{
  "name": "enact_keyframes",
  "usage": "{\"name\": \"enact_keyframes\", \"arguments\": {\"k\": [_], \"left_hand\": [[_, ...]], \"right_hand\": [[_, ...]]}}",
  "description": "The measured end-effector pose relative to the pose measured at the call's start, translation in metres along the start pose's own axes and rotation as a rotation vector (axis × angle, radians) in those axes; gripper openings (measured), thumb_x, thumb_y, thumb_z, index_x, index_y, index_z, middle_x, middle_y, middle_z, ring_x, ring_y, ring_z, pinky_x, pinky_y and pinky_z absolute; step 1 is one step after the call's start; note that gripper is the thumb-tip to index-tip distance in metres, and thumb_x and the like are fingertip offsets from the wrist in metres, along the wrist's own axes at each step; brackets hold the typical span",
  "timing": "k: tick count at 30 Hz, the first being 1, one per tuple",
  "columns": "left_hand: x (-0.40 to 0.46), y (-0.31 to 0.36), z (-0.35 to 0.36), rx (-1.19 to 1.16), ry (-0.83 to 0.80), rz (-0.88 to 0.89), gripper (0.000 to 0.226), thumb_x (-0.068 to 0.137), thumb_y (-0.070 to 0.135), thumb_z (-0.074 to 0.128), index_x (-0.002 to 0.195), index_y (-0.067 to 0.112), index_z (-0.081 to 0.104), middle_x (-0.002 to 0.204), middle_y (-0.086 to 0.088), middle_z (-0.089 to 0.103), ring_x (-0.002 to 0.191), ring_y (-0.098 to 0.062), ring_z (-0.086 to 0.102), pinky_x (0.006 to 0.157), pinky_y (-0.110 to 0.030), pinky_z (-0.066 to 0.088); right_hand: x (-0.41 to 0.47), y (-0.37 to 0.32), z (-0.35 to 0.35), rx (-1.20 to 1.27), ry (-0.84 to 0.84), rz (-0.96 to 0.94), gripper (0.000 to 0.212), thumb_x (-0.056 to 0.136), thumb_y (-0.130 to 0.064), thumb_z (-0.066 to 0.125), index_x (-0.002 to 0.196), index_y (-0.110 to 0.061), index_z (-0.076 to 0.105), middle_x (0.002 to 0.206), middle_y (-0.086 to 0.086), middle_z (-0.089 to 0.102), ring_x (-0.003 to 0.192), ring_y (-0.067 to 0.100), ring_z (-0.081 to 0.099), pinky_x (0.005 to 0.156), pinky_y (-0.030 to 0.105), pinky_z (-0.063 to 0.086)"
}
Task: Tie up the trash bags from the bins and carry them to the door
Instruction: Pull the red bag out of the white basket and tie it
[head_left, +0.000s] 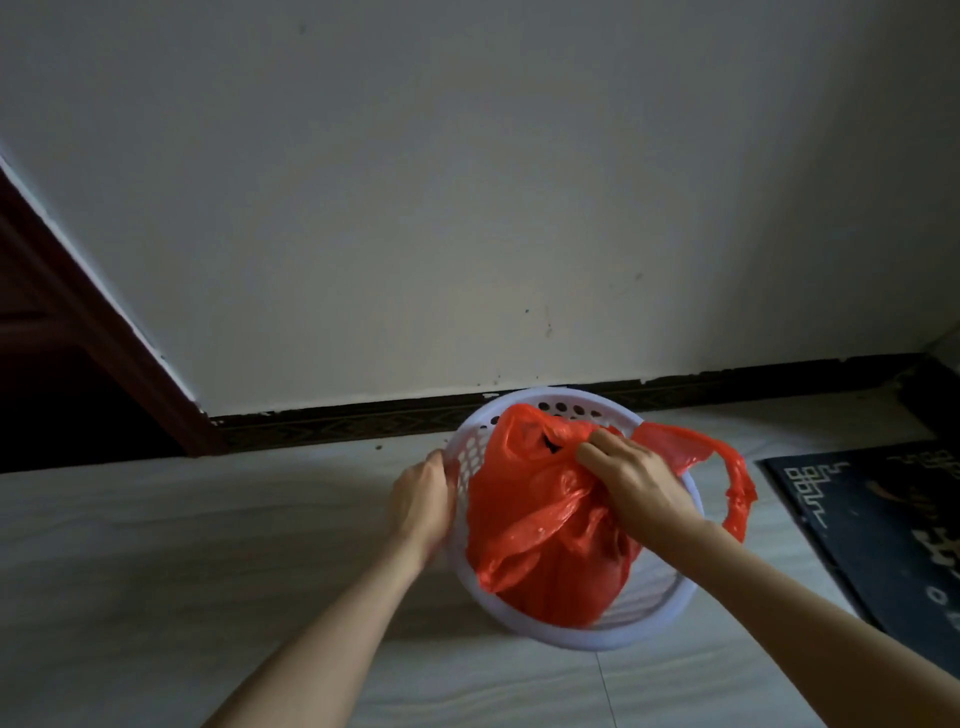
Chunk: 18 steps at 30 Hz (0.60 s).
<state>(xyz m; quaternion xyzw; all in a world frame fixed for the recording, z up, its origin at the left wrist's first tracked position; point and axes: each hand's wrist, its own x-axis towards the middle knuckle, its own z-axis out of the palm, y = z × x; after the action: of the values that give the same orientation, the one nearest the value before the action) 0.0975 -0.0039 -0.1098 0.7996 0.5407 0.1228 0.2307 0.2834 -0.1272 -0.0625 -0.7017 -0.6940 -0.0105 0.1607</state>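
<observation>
Red bag (540, 525) (no readable print) pinched by right hand (631, 480).

Bag (540, 525) in bin (519, 621), on floor (182, 545) before wall (467, 208).

Gripped the bin's rim left of the bag with left hand (423, 499); pinched bag top under right hand (631, 480) fingers (597, 447), handle loop (732, 478) trailing right, mat (872, 530) farther right, door frame (104, 332) far left.
</observation>
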Motion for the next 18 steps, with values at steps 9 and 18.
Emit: {"name": "enact_keyframes", "arguments": {"k": [9,18], "left_hand": [[0.019,-0.008,-0.031,-0.218,-0.114,0.019,0.025,0.095,0.025,0.046,0.108,0.016,0.065,0.079,-0.007,0.070,0.050,-0.010,0.065,0.056,-0.023,0.052],[0.041,-0.005,-0.112,-0.520,0.342,-0.049,0.029,0.093,0.020,0.051,0.118,0.008,0.059,0.108,-0.015,0.064,0.086,-0.017,0.057,0.076,-0.022,0.037]], "right_hand": [[0.048,-0.008,-0.067,0.555,0.362,0.396,0.013,0.071,-0.024,0.040,0.079,-0.028,0.049,0.087,0.009,0.055,0.081,0.026,0.056,0.075,0.038,0.048],[0.116,-0.055,-0.112,0.317,0.644,0.261,0.013,0.064,-0.008,0.045,0.075,-0.011,0.050,0.081,0.012,0.052,0.074,0.034,0.053,0.059,0.024,0.019]]}}
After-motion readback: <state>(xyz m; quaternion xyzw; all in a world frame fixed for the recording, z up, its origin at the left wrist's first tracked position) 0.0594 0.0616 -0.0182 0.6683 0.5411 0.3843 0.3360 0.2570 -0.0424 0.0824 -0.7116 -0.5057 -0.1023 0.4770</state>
